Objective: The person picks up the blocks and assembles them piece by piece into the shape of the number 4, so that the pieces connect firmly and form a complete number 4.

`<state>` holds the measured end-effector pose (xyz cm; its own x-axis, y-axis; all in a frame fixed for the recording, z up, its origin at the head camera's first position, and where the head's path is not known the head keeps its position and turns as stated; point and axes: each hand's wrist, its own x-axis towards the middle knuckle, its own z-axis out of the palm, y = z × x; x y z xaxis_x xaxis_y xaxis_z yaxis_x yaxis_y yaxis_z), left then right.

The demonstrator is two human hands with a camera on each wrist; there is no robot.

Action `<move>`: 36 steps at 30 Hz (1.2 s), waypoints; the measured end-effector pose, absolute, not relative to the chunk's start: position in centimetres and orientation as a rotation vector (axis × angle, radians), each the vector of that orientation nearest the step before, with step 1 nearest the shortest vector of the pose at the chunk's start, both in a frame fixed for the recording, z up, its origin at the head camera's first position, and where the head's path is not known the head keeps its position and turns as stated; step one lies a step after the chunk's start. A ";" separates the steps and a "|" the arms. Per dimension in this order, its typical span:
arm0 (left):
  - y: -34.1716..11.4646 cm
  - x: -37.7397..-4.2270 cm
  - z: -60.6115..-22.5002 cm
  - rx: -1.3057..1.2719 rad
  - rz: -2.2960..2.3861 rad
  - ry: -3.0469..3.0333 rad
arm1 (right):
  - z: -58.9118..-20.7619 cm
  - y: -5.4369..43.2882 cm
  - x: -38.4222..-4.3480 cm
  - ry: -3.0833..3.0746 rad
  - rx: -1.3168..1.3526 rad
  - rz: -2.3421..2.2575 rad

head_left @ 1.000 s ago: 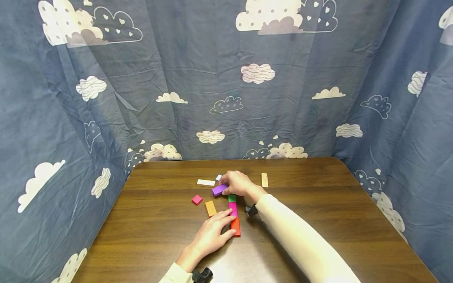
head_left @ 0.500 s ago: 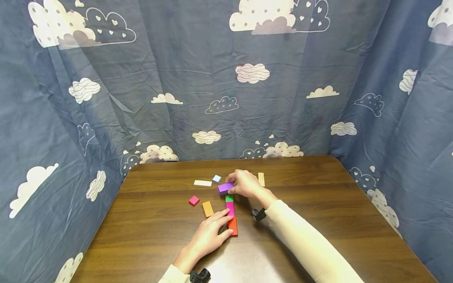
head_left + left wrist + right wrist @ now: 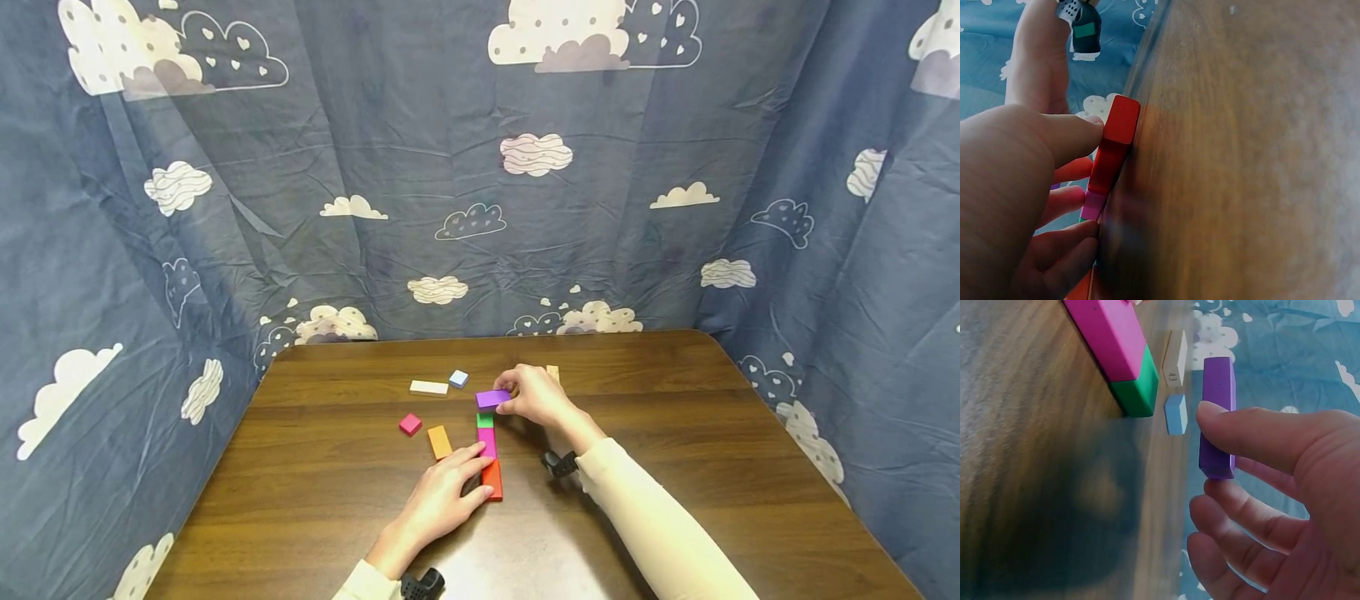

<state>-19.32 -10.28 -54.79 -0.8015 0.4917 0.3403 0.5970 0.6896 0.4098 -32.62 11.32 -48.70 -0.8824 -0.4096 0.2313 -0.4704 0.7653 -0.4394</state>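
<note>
My right hand pinches a purple wooden block between thumb and fingers, just beyond the far end of a row of blocks. In the right wrist view, the purple block is apart from the green block and seems held above the table. The row runs from the green block through a magenta block to a red block nearest me. My left hand rests along the row's left side, thumb and extended fingertips touching the red and magenta blocks; the red block shows beside the thumb.
Left of the row lie an orange block and a small crimson block. Farther back are a white block and a small light-blue block. A pale wood block is partly hidden behind my right hand. A cloud-patterned curtain surrounds the table.
My right hand has carried the purple block rightward, from left of the row to beyond the green block, and turned it nearly crosswise. My left hand has stayed on the blocks.
</note>
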 end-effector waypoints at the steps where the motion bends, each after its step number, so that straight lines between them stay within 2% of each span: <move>1: -10.3 -19.4 -54.8 -0.877 -0.757 -2.698 | -48.8 11.5 -32.6 -2.842 0.692 0.759; 17: -10.4 -19.3 -54.7 -0.862 -0.749 -2.730 | -51.0 13.5 -31.0 -2.842 0.555 0.938; 36: -10.4 -19.2 -54.6 -0.870 -0.778 -2.708 | -52.1 13.8 -30.5 -2.873 0.465 0.860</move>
<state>-19.16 -10.36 -54.63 -0.8090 0.4864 0.3299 0.5874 0.6894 0.4239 -30.47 13.83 -52.10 -0.9474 -0.2592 0.1879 -0.3198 0.7929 -0.5187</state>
